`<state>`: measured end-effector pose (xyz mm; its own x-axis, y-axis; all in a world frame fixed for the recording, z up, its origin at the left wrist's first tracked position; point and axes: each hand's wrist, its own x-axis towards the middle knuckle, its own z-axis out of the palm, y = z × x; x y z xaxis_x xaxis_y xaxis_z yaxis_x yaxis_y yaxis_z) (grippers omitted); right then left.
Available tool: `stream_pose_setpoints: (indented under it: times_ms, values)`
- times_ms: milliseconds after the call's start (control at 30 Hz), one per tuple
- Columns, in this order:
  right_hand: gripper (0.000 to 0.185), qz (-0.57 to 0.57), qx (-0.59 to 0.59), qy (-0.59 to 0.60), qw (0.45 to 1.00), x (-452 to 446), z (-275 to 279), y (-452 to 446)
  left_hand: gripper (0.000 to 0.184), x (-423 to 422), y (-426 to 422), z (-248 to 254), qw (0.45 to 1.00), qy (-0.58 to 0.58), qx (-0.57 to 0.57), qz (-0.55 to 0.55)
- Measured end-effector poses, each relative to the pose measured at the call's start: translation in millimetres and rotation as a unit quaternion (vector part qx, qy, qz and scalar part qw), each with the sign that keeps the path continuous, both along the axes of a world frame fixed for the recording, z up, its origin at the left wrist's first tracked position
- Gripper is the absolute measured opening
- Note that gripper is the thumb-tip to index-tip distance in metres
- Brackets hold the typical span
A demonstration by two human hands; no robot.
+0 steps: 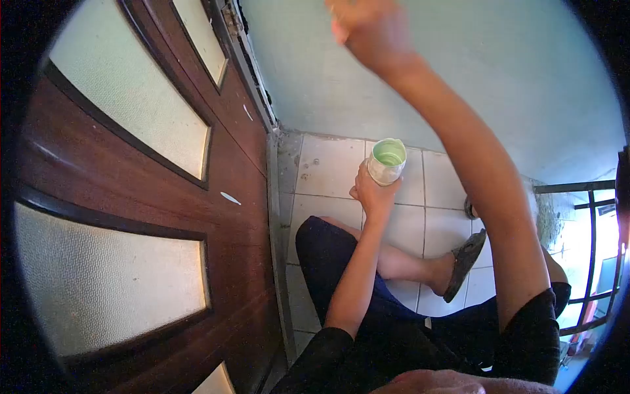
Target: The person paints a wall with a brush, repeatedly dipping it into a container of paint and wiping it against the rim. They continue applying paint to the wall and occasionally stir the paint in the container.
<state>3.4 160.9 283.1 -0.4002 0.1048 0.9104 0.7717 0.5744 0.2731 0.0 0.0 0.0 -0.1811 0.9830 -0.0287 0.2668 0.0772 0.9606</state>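
Observation:
My left hand [374,188] is closed around a cup [386,172] with a smeared, whitish outside. Inside the cup is a pale green liquid [391,159], and the rim is tilted toward me. My right hand [377,29] is raised high in front of the pale blue-green wall [499,72]. It is blurred and partly cut off by the top edge of the view. Its fingers look curled, but whatever they may hold is hidden.
A dark wooden door [239,230] with textured glass panes stands close on the left. Below lies a white tiled floor [328,164] with dark spots near the corner. My sandalled foot [462,266] rests there. At right is a black metal railing [590,262].

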Motion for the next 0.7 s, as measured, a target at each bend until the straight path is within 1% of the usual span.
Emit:
stream_pose_setpoints:
  times_ms: [33, 67, 133, 200, 267, 300, 333, 367, 400, 433, 467, 533, 600, 633, 667, 700]
  values:
    - [0.02, -0.051, -0.036, -0.088, 0.994, 0.9, -27.2, 6.8, 0.089, 2.2, -1.9, -5.0, 1.0, 0.017, 0.014, 0.011]
    - [0.032, -0.1, -0.072, -0.175, 0.977, -0.1, -54.7, 11.6, 0.087, 2.9, -3.6, -7.5, 0.999, 0.034, 0.029, 0.025]
    - [0.034, -0.096, -0.1, -0.25, 0.958, 3.2, -108.8, 11.2, 0.088, 11.4, 0.2, -5.2, 0.999, 0.021, 0.032, 0.015]
    - [0.026, -0.073, -0.126, -0.335, 0.931, -1.4, -159.9, 5.2, 0.089, 8.5, -2.3, -7.1, 0.999, 0.017, 0.03, 0.002]
    - [0.02, -0.034, -0.226, -0.364, 0.903, -14.2, -213.6, 5.4, 0.078, 8.3, -0.9, -8.4, 0.999, -0.037, 0.026, -0.001]
    - [0.02, -0.032, -0.224, -0.362, 0.904, -23.4, -229.3, 2.7, 0.078, 15.9, 6.0, -34.8, 0.999, -0.035, 0.026, 0.001]
    - [0.015, 0.014, -0.33, -0.324, 0.886, -34.3, -242.9, -3.0, 0.067, 26.8, 14.6, -83.5, 0.997, -0.053, 0.049, -0.012]
    - [0.011, 0.059, -0.431, -0.283, 0.855, -41.3, -250.1, -5.8, 0.057, 25.8, 15.2, -84.6, 0.998, -0.022, 0.052, -0.022]
    - [0.011, 0.062, -0.431, -0.281, 0.856, -44.1, -250.1, -5.7, 0.049, 24.7, 15.9, -85.2, 0.998, 0.008, 0.056, -0.032]
    - [0.007, 0.047, -0.431, -0.235, 0.87, -45.2, -248.9, -3.9, 0.042, 23.5, 16.6, -85.7, 0.997, 0.038, 0.061, -0.041]
    - [0.004, 0.031, -0.431, -0.19, 0.882, -45.2, -246.2, -0.1, 0.047, 24.8, 19.0, -84.9, 0.995, -0.075, 0.037, -0.045]
    - [0.002, 0.01, -0.411, -0.071, 0.909, -38.2, -220.1, 16.3, 0.053, 23.6, 15.2, -72.0, 0.98, -0.191, 0.012, -0.051]
    - [0.004, 0.135, -0.338, 0.051, 0.93, -15.1, -159.0, 23.8, 0.073, 13.6, 4.2, -26.1, 0.998, -0.019, 0.063, -0.016]
    - [0.005, 0.106, -0.292, 0.035, 0.95, -5.3, -126.4, 18.5, 0.073, 11.9, 2.9, -18.4, 0.998, -0.023, 0.063, -0.02]
    - [0.009, 0.078, -0.243, 0.018, 0.967, 2.0, -94.0, 13.0, 0.081, 10.5, 2.9, -11.8, 0.998, -0.023, 0.053, -0.014]
    - [0.008, 0.062, -0.165, 0.02, 0.984, 6.3, -66.4, 5.9, 0.089, 9.7, 4.5, -8.7, 0.999, -0.021, 0.045, -0.009]
